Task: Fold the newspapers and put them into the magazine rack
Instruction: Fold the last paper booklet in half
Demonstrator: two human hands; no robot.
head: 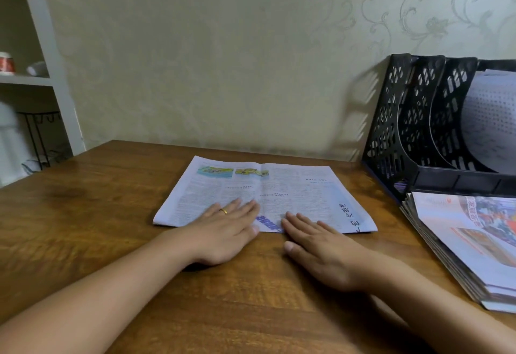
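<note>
Brown wooden tabletop [97,214] filling the lower frame, against a pale patterned wall. At right edge of frame, black perforated magazine rack [413,130] standing on it, a curled newspaper already in its rightmost visible slot. Centre of frame: folded newspaper [279,186] lying flat, print upside down, folded edge nearest the camera. Lower right: stack of newspapers [460,247], just in front of the rack. Two bare forearms reaching in from the bottom corners, palms down. Left hand [226,231] flat, fingers [245,208] straight and slightly spread, pressing the near edge of the folded paper. Right hand [321,247] likewise flat, fingertips on the paper, thumb on the wood. Gold ring [223,211] on left hand.
</note>
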